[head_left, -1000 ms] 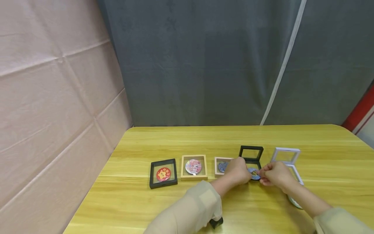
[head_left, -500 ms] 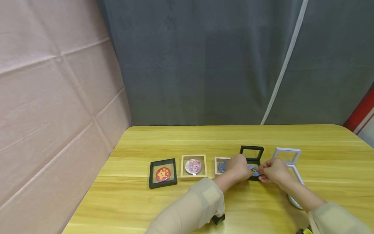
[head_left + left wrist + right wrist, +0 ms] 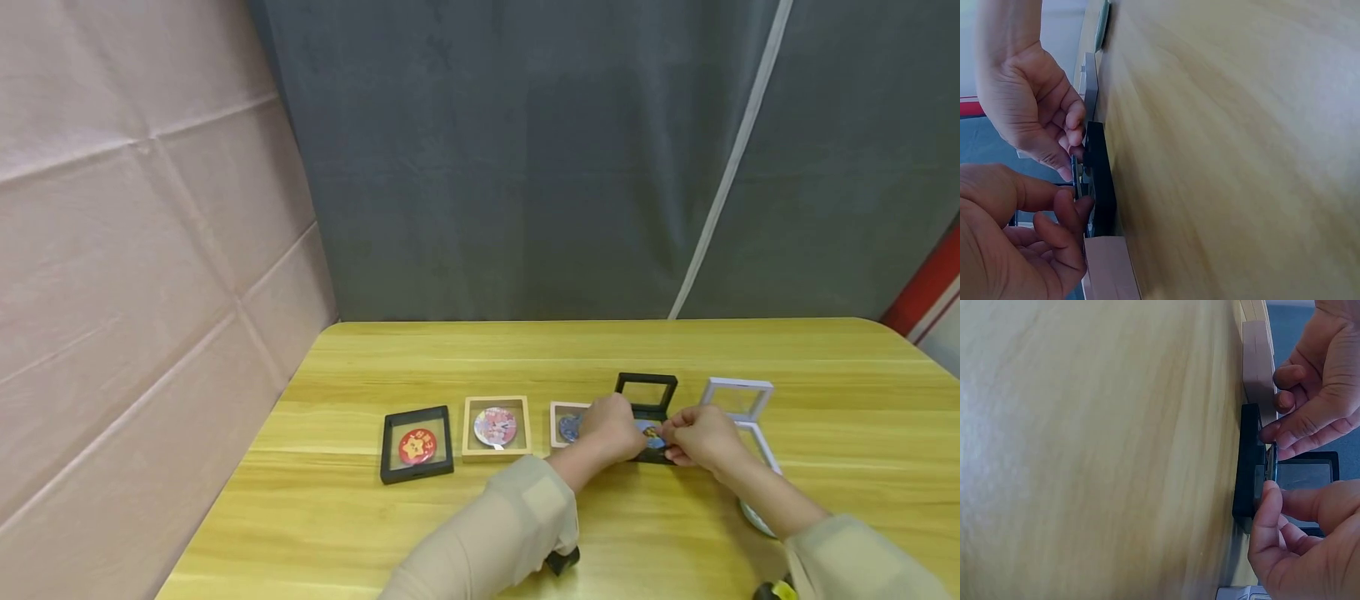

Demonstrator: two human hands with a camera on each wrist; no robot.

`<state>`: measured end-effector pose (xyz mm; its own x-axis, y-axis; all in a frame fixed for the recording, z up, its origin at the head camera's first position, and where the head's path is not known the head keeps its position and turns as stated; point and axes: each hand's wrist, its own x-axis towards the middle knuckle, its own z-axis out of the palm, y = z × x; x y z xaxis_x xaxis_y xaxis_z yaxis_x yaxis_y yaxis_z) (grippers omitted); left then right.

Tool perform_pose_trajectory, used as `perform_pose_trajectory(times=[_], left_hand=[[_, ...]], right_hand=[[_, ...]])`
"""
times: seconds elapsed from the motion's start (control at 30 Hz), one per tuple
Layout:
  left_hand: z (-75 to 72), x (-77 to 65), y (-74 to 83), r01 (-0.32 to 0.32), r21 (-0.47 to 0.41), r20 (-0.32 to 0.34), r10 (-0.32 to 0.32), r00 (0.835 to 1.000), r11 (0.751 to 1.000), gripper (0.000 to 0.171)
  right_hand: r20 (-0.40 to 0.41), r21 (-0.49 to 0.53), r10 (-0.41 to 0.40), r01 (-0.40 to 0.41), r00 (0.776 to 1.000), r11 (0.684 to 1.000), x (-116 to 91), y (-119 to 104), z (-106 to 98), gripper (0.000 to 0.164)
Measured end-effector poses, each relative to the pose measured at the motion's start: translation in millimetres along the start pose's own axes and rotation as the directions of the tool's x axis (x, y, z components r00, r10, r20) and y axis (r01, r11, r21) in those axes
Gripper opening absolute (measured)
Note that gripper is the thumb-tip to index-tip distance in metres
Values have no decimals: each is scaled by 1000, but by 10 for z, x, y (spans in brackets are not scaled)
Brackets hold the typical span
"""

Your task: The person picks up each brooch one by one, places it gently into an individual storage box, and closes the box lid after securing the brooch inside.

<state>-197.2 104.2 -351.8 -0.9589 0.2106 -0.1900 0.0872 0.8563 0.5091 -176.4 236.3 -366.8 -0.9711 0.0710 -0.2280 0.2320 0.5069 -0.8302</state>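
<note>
A round blue button badge (image 3: 652, 435) with a yellow figure hangs just over the lower half of an opened black display frame (image 3: 652, 457), whose lid stands raised behind. My left hand (image 3: 611, 429) pinches the badge's left edge between thumb and finger. On the opposite edge, my right hand (image 3: 705, 439) pinches it too. Seen edge-on in the right wrist view, the badge (image 3: 1274, 459) lies roughly parallel to the black frame (image 3: 1247, 465); whether it touches the film inside cannot be made out. Part of the frame is hidden behind the left hand.
Left of the hands lie a small pink frame (image 3: 558, 442), a light wooden-coloured frame (image 3: 468, 429) and a black frame (image 3: 417, 475), each holding a badge. An opened white frame (image 3: 738, 384) stands to the right, with a round badge (image 3: 756, 518) partly hidden by the right forearm.
The badge has shifted slightly away from the table's near side, and more of the black frame's front edge shows. Both hands keep their pinch on it.
</note>
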Motion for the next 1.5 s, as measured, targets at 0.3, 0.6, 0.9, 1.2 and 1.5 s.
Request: perform_pose_trajectory(times=[0.3, 0.6, 0.9, 1.2, 1.5], left_hand=[[4, 25, -10, 0, 28, -17, 1, 1000, 1000, 29], [36, 56, -9, -1, 34, -11, 2, 1000, 999, 26], [37, 72, 20, -18, 133, -22, 21, 1000, 991, 21], [56, 80, 41, -14, 178, -34, 20, 999, 984, 21], [76, 58, 59, -6, 164, -50, 15, 999, 986, 20]], right_hand=[[-24, 2, -5, 5, 1000, 1000, 45, 1, 34, 17], [-22, -10, 1, -1, 1000, 1000, 41, 11, 28, 16], [-40, -24, -7, 6, 999, 1000, 42, 26, 55, 15], [-53, -28, -17, 16, 998, 999, 43, 45, 67, 15], [-61, -50, -22, 19, 998, 999, 56, 54, 74, 15]])
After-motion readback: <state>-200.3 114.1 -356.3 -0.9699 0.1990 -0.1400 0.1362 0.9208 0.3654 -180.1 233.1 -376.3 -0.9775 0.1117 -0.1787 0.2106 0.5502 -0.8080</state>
